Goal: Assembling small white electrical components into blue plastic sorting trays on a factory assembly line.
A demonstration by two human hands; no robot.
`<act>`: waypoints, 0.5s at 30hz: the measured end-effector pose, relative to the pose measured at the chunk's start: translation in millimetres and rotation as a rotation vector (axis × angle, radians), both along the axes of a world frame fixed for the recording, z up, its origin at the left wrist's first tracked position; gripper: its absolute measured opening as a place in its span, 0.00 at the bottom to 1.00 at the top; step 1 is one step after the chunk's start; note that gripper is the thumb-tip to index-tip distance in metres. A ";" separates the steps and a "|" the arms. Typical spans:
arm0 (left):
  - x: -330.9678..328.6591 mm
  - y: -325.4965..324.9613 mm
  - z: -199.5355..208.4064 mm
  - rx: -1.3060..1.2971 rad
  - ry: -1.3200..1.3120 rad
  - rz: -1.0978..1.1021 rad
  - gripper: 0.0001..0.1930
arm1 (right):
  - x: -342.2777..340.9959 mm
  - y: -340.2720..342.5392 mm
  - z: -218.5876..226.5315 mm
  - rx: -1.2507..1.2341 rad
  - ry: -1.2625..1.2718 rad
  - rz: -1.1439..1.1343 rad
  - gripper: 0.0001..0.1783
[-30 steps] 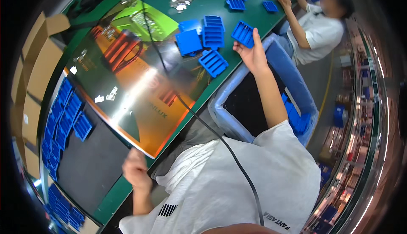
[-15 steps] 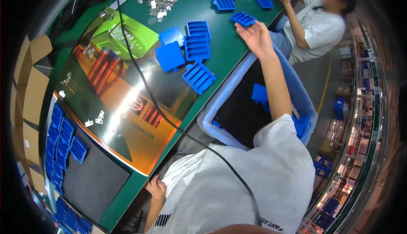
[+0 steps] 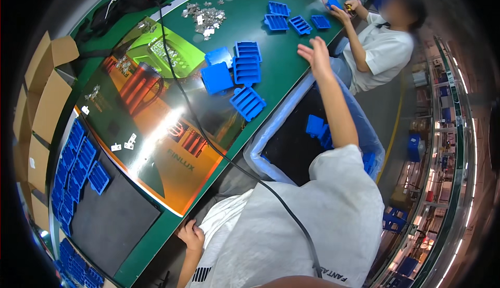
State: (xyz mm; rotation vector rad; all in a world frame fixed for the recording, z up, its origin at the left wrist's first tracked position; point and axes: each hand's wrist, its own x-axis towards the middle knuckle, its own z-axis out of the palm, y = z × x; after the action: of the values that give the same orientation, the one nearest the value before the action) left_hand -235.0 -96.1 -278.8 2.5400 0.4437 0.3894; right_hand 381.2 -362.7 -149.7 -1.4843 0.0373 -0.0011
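My right hand is stretched out over the green table, fingers apart and holding nothing. Just beyond it lie a few blue ribbed plastic trays. A closer cluster of blue trays sits left of my forearm. My left hand rests low by the table's near edge against my white shirt, fingers curled with nothing visible in them. A black cable runs from my chest across the table.
A blue bin lined with a bag holding blue trays stands beside the table under my right arm. A shiny orange mat, a green device, small metal parts, rows of blue trays and cardboard boxes fill the left. Another person works at the far end.
My right hand carried a blue tray to the far group, set it down and has lifted away empty. My left hand dropped from the table edge to my lap.
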 end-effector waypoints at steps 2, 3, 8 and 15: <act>-9.3 -0.1 -5.5 0.036 -0.008 0.003 0.10 | -57.1 19.0 9.1 -0.105 -0.160 0.066 0.23; -13.7 1.3 -6.9 0.049 -0.019 -0.023 0.11 | -85.8 33.9 17.4 -0.140 -0.286 0.216 0.20; -29.2 1.7 -13.0 -0.003 -0.001 -0.084 0.12 | -274.2 189.5 92.8 0.034 -0.259 1.397 0.15; -42.3 -1.0 -9.5 -0.127 0.057 0.023 0.15 | -567.7 280.3 111.5 0.887 -0.764 2.292 0.20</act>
State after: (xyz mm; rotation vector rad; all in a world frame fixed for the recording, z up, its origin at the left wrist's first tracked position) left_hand -277.3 -97.1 -288.3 2.4299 0.5032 0.2882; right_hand -186.5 -82.4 -38.2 0.0998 -1.9482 1.1024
